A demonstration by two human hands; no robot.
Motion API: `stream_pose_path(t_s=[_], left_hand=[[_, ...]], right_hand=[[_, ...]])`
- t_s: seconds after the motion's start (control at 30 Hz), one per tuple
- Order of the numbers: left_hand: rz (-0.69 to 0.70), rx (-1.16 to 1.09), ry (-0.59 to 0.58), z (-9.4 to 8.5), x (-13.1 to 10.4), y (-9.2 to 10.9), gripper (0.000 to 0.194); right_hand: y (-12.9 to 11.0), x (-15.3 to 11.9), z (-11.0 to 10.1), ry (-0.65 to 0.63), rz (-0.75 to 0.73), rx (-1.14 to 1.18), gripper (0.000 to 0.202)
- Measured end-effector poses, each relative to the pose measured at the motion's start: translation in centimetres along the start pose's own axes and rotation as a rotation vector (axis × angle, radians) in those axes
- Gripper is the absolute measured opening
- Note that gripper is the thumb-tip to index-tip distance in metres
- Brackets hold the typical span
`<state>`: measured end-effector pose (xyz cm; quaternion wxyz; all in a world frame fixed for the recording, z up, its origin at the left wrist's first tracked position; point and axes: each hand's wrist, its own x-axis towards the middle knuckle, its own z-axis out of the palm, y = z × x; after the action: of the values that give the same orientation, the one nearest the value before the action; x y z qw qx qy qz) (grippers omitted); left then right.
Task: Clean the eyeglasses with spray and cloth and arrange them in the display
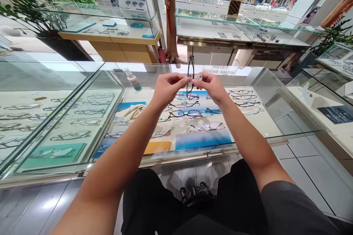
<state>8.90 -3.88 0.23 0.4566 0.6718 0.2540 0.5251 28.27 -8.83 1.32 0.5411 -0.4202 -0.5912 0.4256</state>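
Both hands hold one pair of dark-framed eyeglasses (pixel 191 67) turned on end above the glass display case. My left hand (pixel 168 87) pinches it near the middle with thumb and fingers. From the other side my right hand (pixel 211 85) grips it too, with a small white tag (pixel 198 77) showing at its fingertips. Beneath the hands, several pairs of glasses lie inside the case, among them a black pair (pixel 185 114). Left of my left hand stand a spray bottle (pixel 132 80) and, lower down, a crumpled beige cloth (pixel 132 112).
The glass display case (pixel 239 145) spans the space before my knees, with a blue mat (pixel 204 140) and a yellow case (pixel 157 147) inside. To the left another glass case (pixel 16 154) holds more glasses. Further counters (pixel 215 35) stand by the window, beside a wooden post (pixel 171 14).
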Motion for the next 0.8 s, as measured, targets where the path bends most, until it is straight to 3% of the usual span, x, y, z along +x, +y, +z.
stream_pose_path(t_s=[0.37, 0.67, 0.8], left_hand=[[0.001, 0.060, 0.017, -0.1, -0.1, -0.5, 0.032], [0.024, 0.041, 0.092, -0.3, -0.1, -0.1, 0.018], [0.031, 0.041, 0.099, -0.4, -0.1, 0.0, 0.018]], right_hand=[[0.7, 0.5, -0.8, 0.042, -0.007, -0.070, 0.046], [1.7, 1.0, -2.4, -0.037, 0.092, 0.245, 0.044], [1.9, 1.1, -2.2, -0.031, 0.111, 0.253, 0.047]])
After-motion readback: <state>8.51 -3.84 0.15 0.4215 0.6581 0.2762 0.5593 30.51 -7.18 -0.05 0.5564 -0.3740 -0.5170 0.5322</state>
